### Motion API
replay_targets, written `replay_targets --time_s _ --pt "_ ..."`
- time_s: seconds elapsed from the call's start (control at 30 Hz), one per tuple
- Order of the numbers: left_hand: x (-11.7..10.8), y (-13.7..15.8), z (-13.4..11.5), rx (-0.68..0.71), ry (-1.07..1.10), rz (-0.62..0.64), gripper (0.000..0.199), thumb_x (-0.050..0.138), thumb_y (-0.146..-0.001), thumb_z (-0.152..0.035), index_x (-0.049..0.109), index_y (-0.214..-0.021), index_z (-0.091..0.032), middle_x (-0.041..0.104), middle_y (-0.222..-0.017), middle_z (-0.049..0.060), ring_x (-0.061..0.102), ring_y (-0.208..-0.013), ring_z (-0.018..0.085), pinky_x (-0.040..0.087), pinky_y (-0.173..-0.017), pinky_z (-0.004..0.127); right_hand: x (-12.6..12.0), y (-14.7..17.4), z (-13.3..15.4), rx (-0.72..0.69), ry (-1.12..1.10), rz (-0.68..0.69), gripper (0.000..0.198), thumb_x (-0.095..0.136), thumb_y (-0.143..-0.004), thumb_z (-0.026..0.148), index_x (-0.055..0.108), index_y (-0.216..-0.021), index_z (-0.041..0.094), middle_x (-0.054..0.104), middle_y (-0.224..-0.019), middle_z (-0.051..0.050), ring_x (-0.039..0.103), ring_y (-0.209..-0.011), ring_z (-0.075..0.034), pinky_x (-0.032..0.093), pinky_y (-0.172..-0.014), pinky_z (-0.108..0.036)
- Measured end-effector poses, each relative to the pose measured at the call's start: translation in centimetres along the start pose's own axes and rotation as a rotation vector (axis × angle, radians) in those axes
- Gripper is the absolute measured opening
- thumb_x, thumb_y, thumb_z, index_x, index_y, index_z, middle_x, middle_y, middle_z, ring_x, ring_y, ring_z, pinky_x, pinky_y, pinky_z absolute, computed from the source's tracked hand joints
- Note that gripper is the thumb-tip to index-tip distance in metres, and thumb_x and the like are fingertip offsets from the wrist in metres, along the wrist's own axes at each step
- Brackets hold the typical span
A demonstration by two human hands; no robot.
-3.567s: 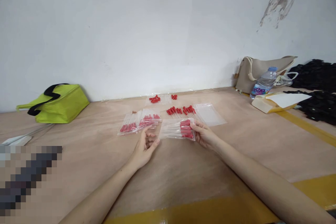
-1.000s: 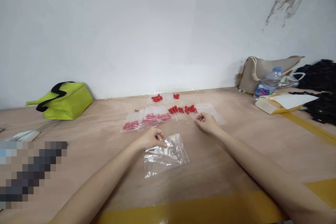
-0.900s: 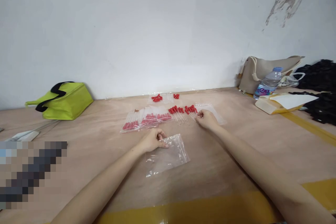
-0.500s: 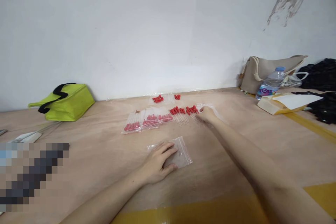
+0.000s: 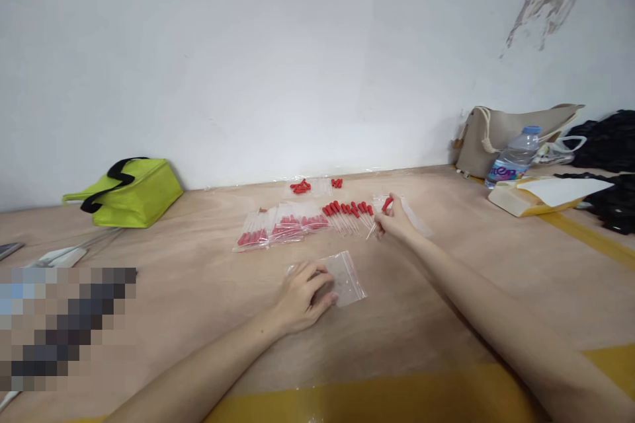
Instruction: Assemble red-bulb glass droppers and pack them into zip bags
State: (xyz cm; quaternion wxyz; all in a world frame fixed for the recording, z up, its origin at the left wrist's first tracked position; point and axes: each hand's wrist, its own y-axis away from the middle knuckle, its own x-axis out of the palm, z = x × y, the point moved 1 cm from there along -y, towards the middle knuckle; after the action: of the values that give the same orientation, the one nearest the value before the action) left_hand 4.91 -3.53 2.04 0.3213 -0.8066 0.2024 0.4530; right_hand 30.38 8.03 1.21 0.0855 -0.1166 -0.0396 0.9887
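My left hand [image 5: 305,297] rests on a clear zip-lock bag [image 5: 347,277] that lies flat on the table, its fingers bent but apart. Farther out, my right hand [image 5: 397,219] grips a dropper [image 5: 387,204] whose red bulb sticks up past the fingers; part of its thin clear tube is hidden by the hand. Left of that hand lies a row of loose droppers [image 5: 347,211], red bulbs toward the wall. Beside the row are filled bags of droppers [image 5: 252,236]. Another clear bag [image 5: 417,217] is partly behind my right hand.
Loose red bulbs [image 5: 300,186] lie on plastic near the wall. A lime-green bag [image 5: 143,195] stands at the left. On the right are a water bottle [image 5: 516,155], a beige bag [image 5: 476,145], a yellow and white packet [image 5: 516,197] and black material [image 5: 605,145].
My right hand has closed on a dropper from the right end of the row and lifted it slightly. My left hand stays on the bag, its fingers a little more bent.
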Motion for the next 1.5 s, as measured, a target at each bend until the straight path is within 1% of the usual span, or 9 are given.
replay_targets --time_s 0.07,0.23,0.53,0.67,0.77,0.9,1.2,1.37,1.5 --pt "-0.4 0.2 0.0 -0.023 -0.008 -0.038 0.025 0.046 -0.082 -0.034 0.06 -0.097 -0.02 0.056 -0.098 0.008 0.052 -0.091 0.021 0.04 -0.084 0.036 0.7 2.6 -0.3 0.064 -0.135 0.051 0.088 0.05 -0.062 0.02 -0.002 -0.132 0.015 0.048 -0.046 0.01 0.048 -0.034 -0.013 0.042 -0.037 -0.023" --pt "-1.7 1.0 0.8 -0.067 0.056 -0.023 0.027 0.046 -0.082 -0.03 0.056 -0.106 -0.023 0.053 -0.111 0.007 0.051 -0.101 0.021 0.041 -0.088 0.034 2.1 6.9 -0.9 0.021 -0.339 0.017 0.069 0.056 -0.066 0.029 0.016 -0.122 0.02 0.049 -0.058 0.008 0.053 -0.044 -0.011 0.048 -0.043 -0.024" --pt "-0.9 0.5 2.1 -0.047 0.085 0.052 0.04 0.051 -0.079 -0.032 0.049 -0.118 -0.024 0.053 -0.119 0.006 0.046 -0.111 0.022 0.036 -0.094 0.04 2.8 7.3 -1.4 -0.035 -0.368 0.083 0.062 0.057 -0.069 0.041 0.022 -0.116 0.023 0.05 -0.068 0.005 0.056 -0.052 -0.011 0.051 -0.049 -0.028" --pt "-0.5 -0.1 1.7 -0.045 0.1 0.042 0.04 0.051 -0.08 -0.033 0.048 -0.118 -0.023 0.054 -0.118 0.006 0.046 -0.11 0.022 0.036 -0.094 0.04 2.2 7.6 -1.6 -0.026 -0.428 0.205 0.046 0.055 -0.069 0.047 0.038 -0.103 0.022 0.053 -0.075 0.002 0.057 -0.062 -0.011 0.051 -0.061 -0.03" --pt "-0.5 -0.2 1.5 -0.04 0.1 0.059 0.039 0.049 -0.081 -0.033 0.048 -0.119 -0.023 0.053 -0.12 0.006 0.045 -0.112 0.022 0.033 -0.097 0.04 1.3 7.9 -1.8 -0.043 -0.336 0.3 0.037 0.059 -0.068 0.045 0.051 -0.093 0.019 0.055 -0.073 0.001 0.055 -0.064 -0.011 0.049 -0.065 -0.031" --pt "-0.4 -0.1 1.4 -0.055 0.091 0.076 0.041 0.048 -0.082 -0.035 0.045 -0.121 -0.024 0.051 -0.123 0.005 0.044 -0.114 0.022 0.028 -0.101 0.043 0.3 8.4 -2.1 -0.146 -0.095 0.318 0.03 0.063 -0.067 0.039 0.061 -0.089 0.019 0.057 -0.071 0.0 0.051 -0.061 -0.011 0.044 -0.06 -0.027" --pt "-0.3 -0.2 1.6 -0.038 0.068 0.098 0.043 0.047 -0.083 -0.036 0.043 -0.124 -0.024 0.05 -0.124 0.005 0.043 -0.115 0.022 0.026 -0.102 0.044 1.6 8.7 -1.5 -0.099 -0.198 0.548 0.027 0.066 -0.065 0.038 0.054 -0.081 0.019 0.055 -0.062 0.004 0.048 -0.053 -0.008 0.038 -0.051 -0.021" --pt "-0.3 -0.4 1.3 -0.01 0.074 0.102 0.041 0.045 -0.084 -0.034 0.043 -0.123 -0.023 0.051 -0.122 0.006 0.045 -0.113 0.021 0.026 -0.102 0.042 2.4 9.6 -0.2 -0.089 -0.343 0.796 0.023 0.06 -0.072 0.035 0.047 -0.081 0.019 0.06 -0.081 0.0 0.054 -0.069 -0.009 0.043 -0.062 -0.023" --pt "-0.4 -0.5 1.3 0.008 0.078 0.068 0.038 0.046 -0.083 -0.033 0.047 -0.12 -0.023 0.051 -0.122 0.006 0.045 -0.113 0.02 0.034 -0.098 0.038 2.2 9.2 -0.4 -0.066 -0.303 0.783 0.023 0.065 -0.067 0.033 0.051 -0.075 0.016 0.061 -0.077 0.0 0.056 -0.07 -0.01 0.043 -0.066 -0.024"
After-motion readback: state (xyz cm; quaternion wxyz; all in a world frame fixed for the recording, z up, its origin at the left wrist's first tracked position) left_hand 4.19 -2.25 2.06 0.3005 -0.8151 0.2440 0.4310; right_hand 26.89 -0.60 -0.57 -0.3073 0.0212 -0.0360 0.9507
